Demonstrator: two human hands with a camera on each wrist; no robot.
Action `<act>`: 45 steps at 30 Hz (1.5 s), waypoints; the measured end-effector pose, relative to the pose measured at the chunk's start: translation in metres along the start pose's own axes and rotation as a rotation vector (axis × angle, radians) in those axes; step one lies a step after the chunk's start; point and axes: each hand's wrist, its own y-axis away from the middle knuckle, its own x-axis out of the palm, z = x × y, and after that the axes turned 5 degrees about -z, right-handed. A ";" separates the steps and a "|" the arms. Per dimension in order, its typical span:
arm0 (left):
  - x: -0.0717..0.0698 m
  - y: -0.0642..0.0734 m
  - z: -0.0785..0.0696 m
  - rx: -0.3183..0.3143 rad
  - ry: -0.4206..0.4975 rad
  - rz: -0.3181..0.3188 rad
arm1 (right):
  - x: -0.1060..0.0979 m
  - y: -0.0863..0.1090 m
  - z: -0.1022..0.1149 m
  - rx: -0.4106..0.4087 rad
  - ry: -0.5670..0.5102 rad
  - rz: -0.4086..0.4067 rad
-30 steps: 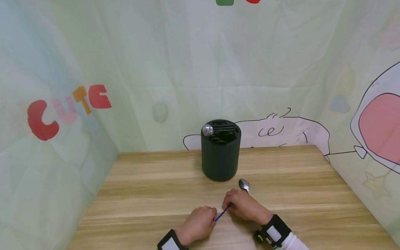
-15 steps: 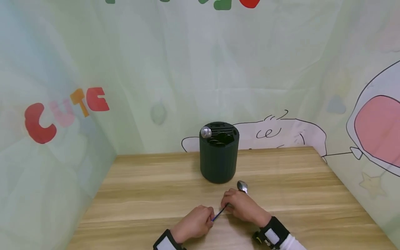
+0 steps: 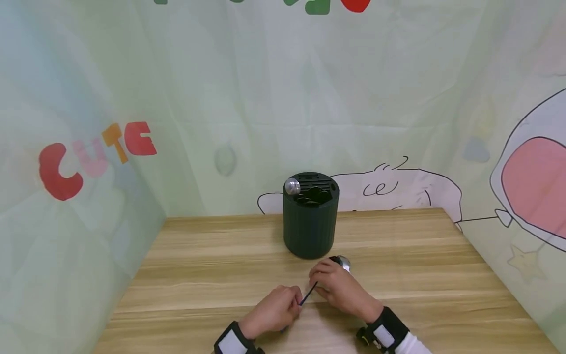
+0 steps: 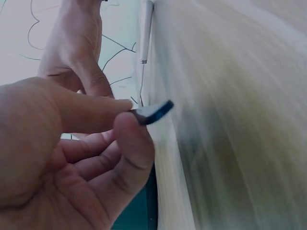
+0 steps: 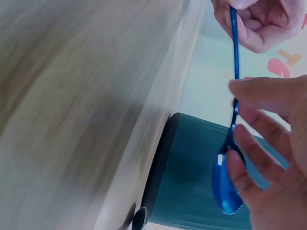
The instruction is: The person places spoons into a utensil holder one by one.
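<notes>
A blue metal spoon [image 5: 224,184] is held between both hands above the table. The left hand [image 3: 275,310] pinches its handle end between thumb and forefinger, the tip [image 4: 160,113] poking out past them. With thumb and fingers, the right hand [image 3: 339,287] grips the handle closer to the bowl, as the right wrist view shows. In the head view the dark bowl [image 3: 336,259] peeks out beyond the right hand. A silver spoon [image 3: 344,264] lies on the table just behind that hand, mostly hidden; a pale handle [image 4: 147,31] shows in the left wrist view.
A dark green ribbed utensil holder [image 3: 311,231] stands upright beyond the hands. Its top has slots and a wider opening, and a rounded silver end [image 3: 292,186] sits at its left rim. Printed cloth [image 3: 247,98] surrounds the wood-grain table [image 3: 212,255] at the back and sides.
The right hand has shifted slightly forward and left, and the spoon's bowl now shows beyond it. A bit of the handle end now shows below the left hand, which still pinches it.
</notes>
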 end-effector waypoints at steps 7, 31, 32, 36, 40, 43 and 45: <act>-0.002 -0.003 0.000 -0.014 0.094 -0.038 | -0.003 -0.004 0.007 -0.075 -0.004 -0.253; -0.017 0.001 -0.051 -0.091 0.626 -0.212 | -0.021 -0.010 0.034 0.730 -0.866 -0.465; -0.017 0.000 -0.051 -0.086 0.629 -0.213 | -0.021 -0.011 0.034 0.730 -0.877 -0.466; -0.013 -0.001 -0.047 -0.062 0.625 -0.216 | -0.021 -0.012 0.036 0.736 -0.898 -0.472; 0.002 -0.003 -0.033 -0.025 0.614 -0.220 | -0.022 -0.013 0.038 0.749 -0.909 -0.473; 0.009 -0.005 -0.024 -0.014 0.586 -0.222 | -0.022 -0.013 0.039 0.750 -0.914 -0.470; 0.011 -0.006 -0.022 -0.014 0.552 -0.228 | -0.022 -0.014 0.039 0.743 -0.906 -0.462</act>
